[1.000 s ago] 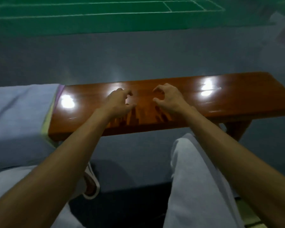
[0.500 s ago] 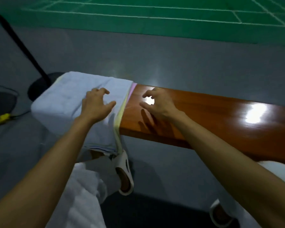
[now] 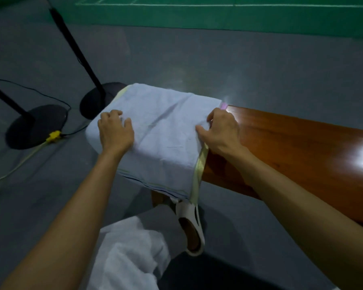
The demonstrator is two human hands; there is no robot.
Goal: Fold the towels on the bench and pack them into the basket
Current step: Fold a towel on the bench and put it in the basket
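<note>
Towels [image 3: 161, 126] are recorded as a stack laid over the left end of the bench [image 3: 291, 147], hanging down past its near edge and left edge. A grey floor [image 3: 197, 59] is noted all round, with a green marked court [image 3: 218, 15] beyond the far side. The bench is of glossy brown wood, and its top is bare to the right of the stack. The top towel [image 3: 166, 97] is pale blue and creased; a yellow towel edge [image 3: 200, 164] is seen beneath it along the right side, and striped hems are visible at the near drop. White trousers [image 3: 130, 248] are observed below the near edge. Two black stand bases [image 3: 36, 126] [image 3: 96, 99] are placed on the floor off the left end, well apart from the stack. The left hand [image 3: 115, 132] is laid on the near left corner of the stack with fingers bent and tips on the cloth; whether cloth is gripped cannot be told. The right hand [image 3: 222, 130] is set at the right edge of the stack, where the top towel is pinched between thumb and curled fingers. A white sandal [image 3: 191, 225] is seen under the near edge. A yellow connector [image 3: 54, 136] is noted on a cable beside the nearer base. A pink corner [image 3: 224, 105] shows at the stack's far right.
</note>
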